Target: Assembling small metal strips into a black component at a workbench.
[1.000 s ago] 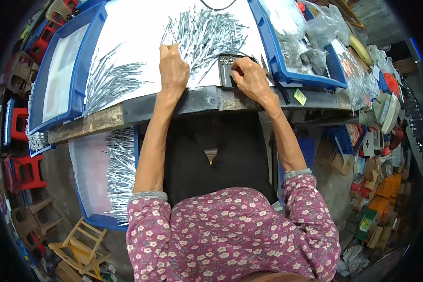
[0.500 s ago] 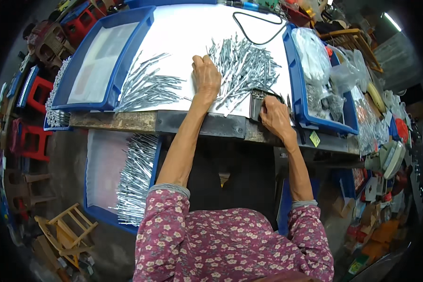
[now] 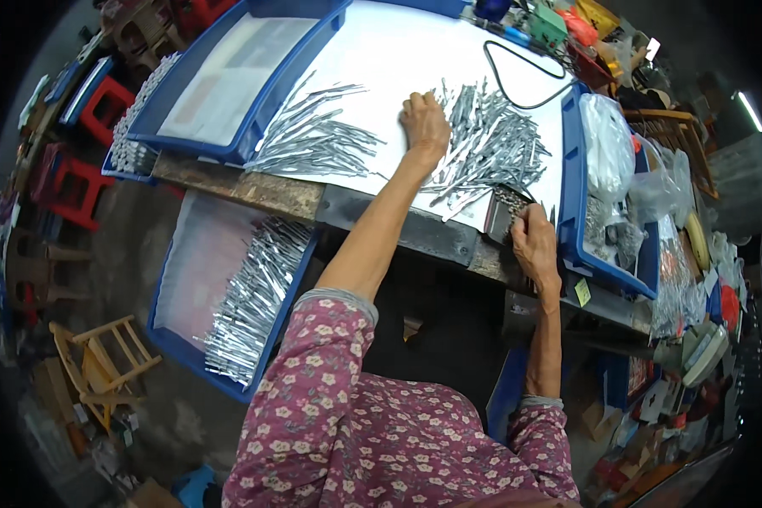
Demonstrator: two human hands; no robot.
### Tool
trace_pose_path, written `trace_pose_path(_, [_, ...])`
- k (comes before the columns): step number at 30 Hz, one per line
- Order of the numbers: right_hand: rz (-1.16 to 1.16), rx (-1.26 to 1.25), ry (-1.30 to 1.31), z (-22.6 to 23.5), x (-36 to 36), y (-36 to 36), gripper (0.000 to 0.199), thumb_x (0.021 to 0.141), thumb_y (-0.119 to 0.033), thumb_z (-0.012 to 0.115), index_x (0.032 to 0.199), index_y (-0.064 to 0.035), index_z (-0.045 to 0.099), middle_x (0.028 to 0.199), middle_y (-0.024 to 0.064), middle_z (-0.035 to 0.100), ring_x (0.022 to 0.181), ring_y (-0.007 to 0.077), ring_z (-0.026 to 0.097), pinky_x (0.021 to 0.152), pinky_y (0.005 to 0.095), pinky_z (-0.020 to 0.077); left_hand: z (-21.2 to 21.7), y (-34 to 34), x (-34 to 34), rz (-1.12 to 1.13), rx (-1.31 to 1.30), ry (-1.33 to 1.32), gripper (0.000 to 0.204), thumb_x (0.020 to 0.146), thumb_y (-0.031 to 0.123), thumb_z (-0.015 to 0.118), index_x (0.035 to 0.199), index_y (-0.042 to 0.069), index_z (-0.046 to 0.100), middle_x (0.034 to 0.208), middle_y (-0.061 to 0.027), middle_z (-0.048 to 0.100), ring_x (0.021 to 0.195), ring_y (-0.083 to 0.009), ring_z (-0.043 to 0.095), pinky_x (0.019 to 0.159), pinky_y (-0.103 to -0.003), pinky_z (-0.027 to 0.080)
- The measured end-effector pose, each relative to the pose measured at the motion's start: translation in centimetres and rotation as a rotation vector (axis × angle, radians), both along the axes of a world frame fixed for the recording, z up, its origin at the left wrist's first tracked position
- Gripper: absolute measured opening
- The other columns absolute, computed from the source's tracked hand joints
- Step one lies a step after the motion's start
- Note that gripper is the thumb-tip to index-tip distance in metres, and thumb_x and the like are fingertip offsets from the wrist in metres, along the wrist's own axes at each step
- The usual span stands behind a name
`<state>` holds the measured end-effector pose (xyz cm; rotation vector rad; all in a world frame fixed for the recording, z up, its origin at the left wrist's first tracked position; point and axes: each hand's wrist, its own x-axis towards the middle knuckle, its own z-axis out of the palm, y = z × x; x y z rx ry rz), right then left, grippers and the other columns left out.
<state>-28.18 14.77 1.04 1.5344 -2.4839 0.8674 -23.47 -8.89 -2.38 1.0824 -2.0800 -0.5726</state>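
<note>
A spread heap of thin silvery metal strips (image 3: 491, 140) lies on the white work surface. My left hand (image 3: 425, 127) is at the heap's left edge with its fingers curled together; what they hold, if anything, is hidden. To its left lies a looser fan of similar strips (image 3: 322, 135). My right hand (image 3: 535, 245) is pinched closed beside a small dark box of tiny metal parts (image 3: 506, 207) at the table's front edge. Anything between those fingertips is too small to make out.
A blue tray with a pale lining (image 3: 254, 127) stands at the left. At the right, a blue bin (image 3: 574, 169) holds plastic bags and small parts. A black cable loop (image 3: 504, 89) lies farther back. Below the table is another blue tray (image 3: 165, 330) of strips.
The whole view has tilted and shifted, so the table sits farther right. My right hand has drawn slightly back from the small box; my left hand stays by the heap's left edge.
</note>
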Motion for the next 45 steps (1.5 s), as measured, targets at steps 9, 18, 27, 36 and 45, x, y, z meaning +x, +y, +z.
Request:
trace_pose_path(9, [-0.012,0.006,-0.303,0.4,-0.2,0.4,0.014,0.080,-0.009,0.050,0.074,0.0022,0.044,0.059,0.0041,0.041,0.055,0.0100,0.039,0.049,0.0263,0.0353,-0.4,-1.0,1.4,-0.218,-0.181,0.290,0.026,0.066,-0.007,0.044,0.090,-0.005,0.054,0.090,-0.0229,0.052,0.088,-0.0376,0.051,0.078,-0.044,0.043])
trace_pose_path(18, [0.004,-0.042,-0.447,0.5,-0.5,0.7,0.017,0.083,-0.008,0.047,0.089,0.0057,0.055,0.070,0.0057,0.054,0.062,0.0106,0.047,0.056,0.0250,0.0393,3.1,-3.2,12.8,-0.270,-0.202,-0.317,0.022,0.074,0.000,0.051,0.095,-0.003,0.058,0.094,-0.0197,0.057,0.092,-0.0332,0.051,0.085,-0.039,0.040])
trace_pose_path(27, [-0.030,-0.048,-0.465,0.2,-0.5,0.4,0.016,0.082,-0.009,0.047,0.086,0.0051,0.055,0.067,0.0093,0.054,0.060,0.0147,0.050,0.057,0.0286,0.0404,1.2,-3.4,15.3,-0.336,-0.286,-0.289,0.023,0.074,-0.005,0.050,0.096,-0.002,0.058,0.095,-0.0166,0.055,0.092,-0.0314,0.050,0.082,-0.038,0.040])
trace_pose_path(36, [0.019,-0.049,-0.502,0.0,-0.3,0.2,0.013,0.084,-0.009,0.048,0.084,0.0027,0.053,0.066,-0.0015,0.046,0.057,0.0049,0.038,0.050,0.0206,0.0325,0.4,-3.5,13.9,-0.468,-0.235,-0.117,0.025,0.074,-0.009,0.048,0.097,-0.002,0.056,0.098,-0.0153,0.055,0.092,-0.0294,0.050,0.081,-0.036,0.042])
trace_pose_path(45, [0.041,-0.041,-0.489,0.3,0.0,-0.2,0.015,0.083,-0.008,0.047,0.086,0.0044,0.054,0.067,0.0052,0.051,0.060,0.0112,0.046,0.055,0.0259,0.0386,0.6,-4.7,12.7,-0.602,-0.159,-0.137,0.035,0.069,-0.015,0.049,0.100,0.000,0.055,0.107,-0.0142,0.053,0.099,-0.0282,0.052,0.087,-0.035,0.044])
